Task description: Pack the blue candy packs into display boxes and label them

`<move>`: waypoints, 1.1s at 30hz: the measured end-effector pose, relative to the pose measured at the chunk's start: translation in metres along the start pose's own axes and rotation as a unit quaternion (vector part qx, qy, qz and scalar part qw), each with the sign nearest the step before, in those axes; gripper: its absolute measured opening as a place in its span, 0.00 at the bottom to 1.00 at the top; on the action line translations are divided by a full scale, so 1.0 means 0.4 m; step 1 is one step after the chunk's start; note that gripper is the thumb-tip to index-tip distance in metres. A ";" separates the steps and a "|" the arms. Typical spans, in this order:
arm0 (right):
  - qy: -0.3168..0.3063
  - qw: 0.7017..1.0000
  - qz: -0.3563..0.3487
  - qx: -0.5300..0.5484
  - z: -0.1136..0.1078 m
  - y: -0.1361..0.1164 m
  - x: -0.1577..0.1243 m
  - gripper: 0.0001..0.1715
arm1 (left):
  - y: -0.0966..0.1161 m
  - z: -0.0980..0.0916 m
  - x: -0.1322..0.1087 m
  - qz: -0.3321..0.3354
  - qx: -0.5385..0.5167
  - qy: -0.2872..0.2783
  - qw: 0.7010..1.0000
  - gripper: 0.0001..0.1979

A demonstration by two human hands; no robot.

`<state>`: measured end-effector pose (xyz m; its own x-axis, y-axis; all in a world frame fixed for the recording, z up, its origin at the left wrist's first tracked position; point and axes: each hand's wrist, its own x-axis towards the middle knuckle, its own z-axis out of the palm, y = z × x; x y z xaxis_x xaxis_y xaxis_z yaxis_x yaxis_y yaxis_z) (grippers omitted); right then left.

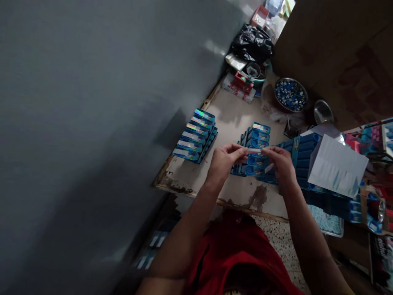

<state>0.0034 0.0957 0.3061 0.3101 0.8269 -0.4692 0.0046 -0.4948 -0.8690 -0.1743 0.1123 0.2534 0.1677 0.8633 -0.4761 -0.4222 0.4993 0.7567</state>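
Strip [254,151], small and pale, pinched between both hands just above the middle packs [257,141] at table [233,116] centre. On its 9 o'clock end, left hand [225,162] closed, thumb against forefinger; on the 3 o'clock end, right hand [281,164] closed likewise, with a second pale piece [269,167] poking out below the fingers, too blurred to name.

Judging from this: pinch with the very tips only, leaving the middle of the strip in sight. Hold level and low over the packs, for any slip to end on the table, not on the floor [276,233] at 6 o'clock. Keep the grip even at both ends; no twisting, no squeezing harder on one side.

Mind the elbows: another stack [196,137] at 10 o'clock by the table edge, blue boxes [302,157] partly under a white sheet [337,166] at 3 o'clock, both near enough to knock. At 1 o'clock, bowl [290,95] of blue and white bits, well apart. Dim light and some blur here, so go by touch as much as by eye.
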 end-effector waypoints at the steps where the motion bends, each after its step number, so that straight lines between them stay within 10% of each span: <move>1: 0.024 0.999 -0.023 -0.020 -0.005 -0.007 0.031 0.22 | 0.010 0.017 0.034 0.014 0.016 -0.001 1.000 0.21; 9: 0.102 0.977 -0.104 -0.159 0.013 0.006 0.222 0.13 | 0.033 0.057 0.226 0.013 0.093 0.023 0.995 0.09; 24: 0.130 0.948 -0.114 -0.268 0.016 0.020 0.237 0.12 | -0.005 0.039 0.261 0.005 0.080 0.011 0.997 0.15; 33: 0.157 0.953 -0.098 -0.239 0.012 0.016 0.233 0.14 | -0.085 0.040 0.266 -0.116 0.008 0.000 0.993 0.25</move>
<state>0.0278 0.1710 0.2559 0.5275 0.8325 -0.1693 0.5019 -0.4662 -0.7285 -0.1278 0.1884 0.1840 0.2584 0.7248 -0.6387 -0.3573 0.6860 0.6339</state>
